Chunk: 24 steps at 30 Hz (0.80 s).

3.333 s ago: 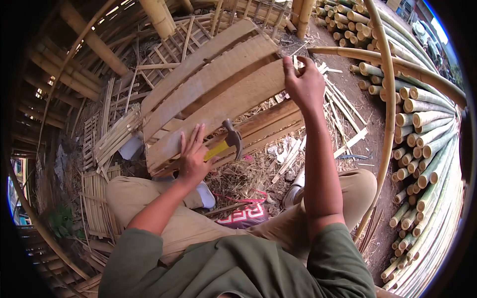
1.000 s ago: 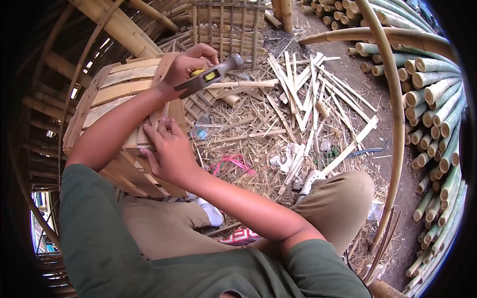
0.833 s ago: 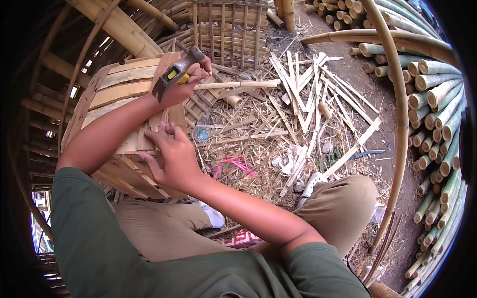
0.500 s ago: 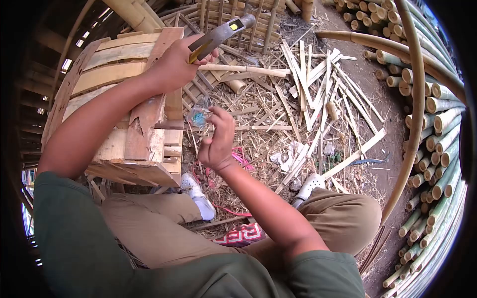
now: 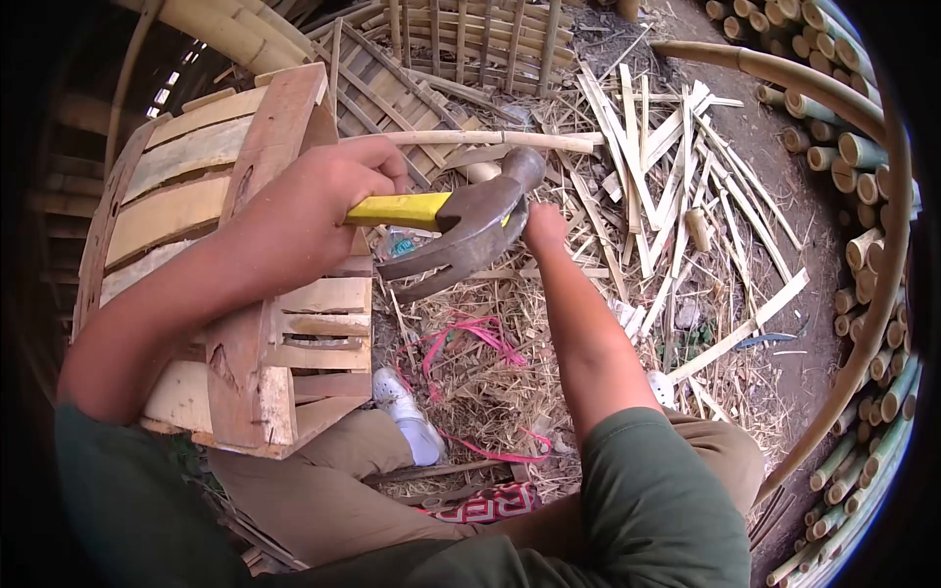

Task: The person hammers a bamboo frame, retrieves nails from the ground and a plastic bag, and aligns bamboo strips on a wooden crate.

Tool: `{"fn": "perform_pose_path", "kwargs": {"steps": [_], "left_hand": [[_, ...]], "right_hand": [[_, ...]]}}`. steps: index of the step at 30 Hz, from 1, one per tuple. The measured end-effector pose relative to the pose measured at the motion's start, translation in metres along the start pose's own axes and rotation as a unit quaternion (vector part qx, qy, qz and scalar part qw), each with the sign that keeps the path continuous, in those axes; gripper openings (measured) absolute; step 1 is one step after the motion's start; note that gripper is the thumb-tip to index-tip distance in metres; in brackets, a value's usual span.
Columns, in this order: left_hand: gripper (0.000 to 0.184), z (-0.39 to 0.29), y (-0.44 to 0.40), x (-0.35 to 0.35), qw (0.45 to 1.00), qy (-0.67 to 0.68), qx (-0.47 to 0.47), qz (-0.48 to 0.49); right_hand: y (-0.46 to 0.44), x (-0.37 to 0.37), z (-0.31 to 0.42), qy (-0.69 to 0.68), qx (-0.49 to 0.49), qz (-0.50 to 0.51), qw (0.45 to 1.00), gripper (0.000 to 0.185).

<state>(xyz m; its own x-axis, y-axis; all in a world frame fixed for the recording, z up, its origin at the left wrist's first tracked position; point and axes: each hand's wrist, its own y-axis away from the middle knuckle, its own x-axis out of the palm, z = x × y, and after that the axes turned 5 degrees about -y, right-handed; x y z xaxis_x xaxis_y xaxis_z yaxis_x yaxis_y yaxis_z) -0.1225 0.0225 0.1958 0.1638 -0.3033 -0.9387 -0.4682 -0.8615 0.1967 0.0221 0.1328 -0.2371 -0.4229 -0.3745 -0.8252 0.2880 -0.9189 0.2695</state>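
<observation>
Left hand (image 5: 328,201) holds hammer (image 5: 472,221), apparently clear of crate (image 5: 172,216).

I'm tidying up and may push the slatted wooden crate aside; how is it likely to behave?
The crate should move stiffly, as its slats run across wider boards. It is probably light for its size, given the gaps between slats. The slats look thin, so a hard shove might crack one.
</observation>
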Motion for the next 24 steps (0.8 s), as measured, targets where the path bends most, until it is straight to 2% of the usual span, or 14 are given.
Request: {"fn": "perform_pose_path", "kwargs": {"steps": [1, 2, 3, 4, 5, 7, 8, 9, 10, 11, 12, 16, 19, 24], "left_hand": [[0.011, 0.002, -0.001, -0.001, 0.999, 0.001, -0.048, 0.022], [0.011, 0.004, -0.001, -0.002, 0.998, 0.002, -0.05, 0.022], [0.011, 0.006, -0.002, -0.002, 0.998, 0.004, -0.065, 0.012], [0.011, 0.008, -0.001, -0.003, 0.996, 0.007, -0.083, 0.002], [0.009, 0.011, -0.001, -0.006, 0.998, 0.033, -0.061, -0.004], [0.016, 0.015, -0.002, -0.01, 0.998, 0.022, -0.059, -0.022], [0.026, 0.016, -0.003, -0.014, 0.998, 0.005, -0.049, -0.045], [0.028, 0.016, -0.004, -0.018, 0.997, 0.018, -0.064, -0.026], [0.028, 0.021, -0.004, -0.017, 0.998, 0.019, -0.063, -0.025], [0.014, 0.026, -0.004, -0.016, 0.998, -0.004, -0.053, -0.038], [0.011, 0.029, -0.002, -0.014, 0.997, -0.026, -0.047, -0.05], [0.016, 0.034, 0.0, -0.008, 0.998, -0.018, -0.039, -0.047], [0.021, 0.035, 0.0, -0.006, 0.998, -0.017, -0.011, -0.063], [0.019, 0.034, -0.001, -0.006, 0.997, -0.004, -0.031, -0.073]], "right_hand": [[-0.011, 0.007, -0.002, 0.011, -0.049, -0.064, 0.997, 0.015], [-0.021, 0.014, -0.002, 0.02, -0.098, -0.127, 0.987, 0.014], [-0.03, 0.019, 0.0, -0.04, -0.085, -0.152, 0.984, 0.014], [-0.05, 0.035, -0.007, -0.038, -0.088, -0.147, 0.985, 0.014], [-0.08, 0.063, -0.022, -0.192, -0.114, -0.146, 0.964, 0.014], [-0.112, 0.082, -0.028, -0.345, -0.137, -0.127, 0.92, 0.015], [-0.122, 0.081, -0.029, -0.251, -0.11, -0.095, 0.957, 0.016], [-0.115, 0.06, -0.016, -0.136, -0.075, -0.045, 0.987, 0.017], [-0.112, 0.043, -0.006, -0.084, -0.057, -0.015, 0.995, 0.018], [-0.115, 0.037, -0.001, -0.064, -0.05, -0.004, 0.997, 0.019], [-0.118, 0.038, 0.0, -0.045, -0.049, 0.003, 0.998, 0.019], [-0.137, 0.056, -0.002, -0.044, -0.052, 0.001, 0.998, 0.02], [-0.141, 0.054, -0.009, -0.014, -0.096, 0.016, 0.995, 0.021], [-0.144, 0.063, -0.013, 0.02, -0.143, -0.009, 0.989, 0.019]]}}
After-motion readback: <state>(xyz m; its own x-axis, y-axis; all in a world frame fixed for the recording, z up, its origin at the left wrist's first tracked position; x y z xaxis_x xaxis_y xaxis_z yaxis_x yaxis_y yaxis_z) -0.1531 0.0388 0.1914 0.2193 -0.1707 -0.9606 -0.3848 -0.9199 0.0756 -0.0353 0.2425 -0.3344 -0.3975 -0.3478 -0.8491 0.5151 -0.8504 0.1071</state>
